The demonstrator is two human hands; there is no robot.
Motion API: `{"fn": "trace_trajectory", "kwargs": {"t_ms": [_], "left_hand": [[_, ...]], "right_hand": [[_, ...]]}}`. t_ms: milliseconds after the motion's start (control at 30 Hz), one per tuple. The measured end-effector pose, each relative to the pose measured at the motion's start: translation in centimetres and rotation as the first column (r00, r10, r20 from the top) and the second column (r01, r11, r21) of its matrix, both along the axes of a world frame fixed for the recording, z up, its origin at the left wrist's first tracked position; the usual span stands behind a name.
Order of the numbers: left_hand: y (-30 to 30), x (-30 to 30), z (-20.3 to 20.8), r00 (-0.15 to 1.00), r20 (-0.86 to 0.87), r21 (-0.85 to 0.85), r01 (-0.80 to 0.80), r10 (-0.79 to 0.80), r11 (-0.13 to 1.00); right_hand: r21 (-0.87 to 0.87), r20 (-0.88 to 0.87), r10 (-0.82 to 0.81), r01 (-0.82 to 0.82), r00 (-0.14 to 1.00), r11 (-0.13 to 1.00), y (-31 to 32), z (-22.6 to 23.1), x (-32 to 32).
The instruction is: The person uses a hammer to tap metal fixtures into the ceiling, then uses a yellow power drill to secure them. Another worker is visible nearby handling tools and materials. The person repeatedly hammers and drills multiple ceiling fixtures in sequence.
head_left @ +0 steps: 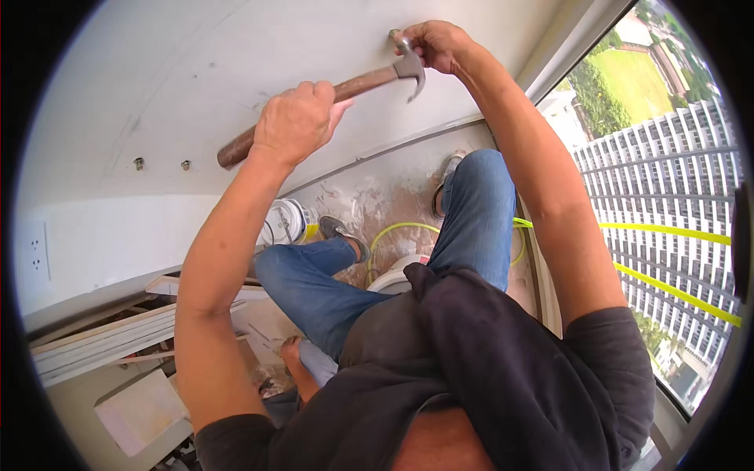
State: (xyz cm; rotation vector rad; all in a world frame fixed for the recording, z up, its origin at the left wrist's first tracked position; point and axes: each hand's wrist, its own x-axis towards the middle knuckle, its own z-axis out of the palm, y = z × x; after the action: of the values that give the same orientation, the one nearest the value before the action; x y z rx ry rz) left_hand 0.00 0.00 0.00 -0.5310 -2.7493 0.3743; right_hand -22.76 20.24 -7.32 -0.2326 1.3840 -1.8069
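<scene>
My left hand [297,122] is wrapped round the brown handle of a claw hammer [369,81], raised in front of a white wall [181,102]. The claw curves down on the right, while the striking end points up beside my right hand [441,47]. That hand is closed against the wall, its fingertips pinched right by the hammer head. Whatever sits between those fingers is hidden. Lower on the wall at the left, two small metal anchor bolts [139,163] stick out side by side.
A window with tall buildings outside is on the right, crossed by a yellow-green hose [667,229]. White buckets [284,221] stand on the stained floor near my legs. Long white strips [110,341] and a box [141,410] lie at lower left, near another person's bare limb [298,367].
</scene>
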Motion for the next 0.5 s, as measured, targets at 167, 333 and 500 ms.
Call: {"fn": "trace_trajectory", "kwargs": {"t_ms": [167,333,500], "left_hand": [[0.1,3.9,0.9,1.0,-0.011,0.148,-0.003,0.005,0.989],[2.1,7.2,1.1,0.991,0.075,0.196,0.094,-0.111,0.976],[2.8,5.9,1.3,0.967,0.043,0.219,0.238,-0.253,0.946]], "right_hand": [[-0.018,0.113,-0.061,0.064,0.992,0.998,-0.6,-1.4,2.8],[0.004,0.073,-0.037,0.037,0.997,0.999,-0.2,0.3,2.9],[0.047,0.022,-0.043,0.041,0.999,0.998,-0.3,0.8,2.0]]}}
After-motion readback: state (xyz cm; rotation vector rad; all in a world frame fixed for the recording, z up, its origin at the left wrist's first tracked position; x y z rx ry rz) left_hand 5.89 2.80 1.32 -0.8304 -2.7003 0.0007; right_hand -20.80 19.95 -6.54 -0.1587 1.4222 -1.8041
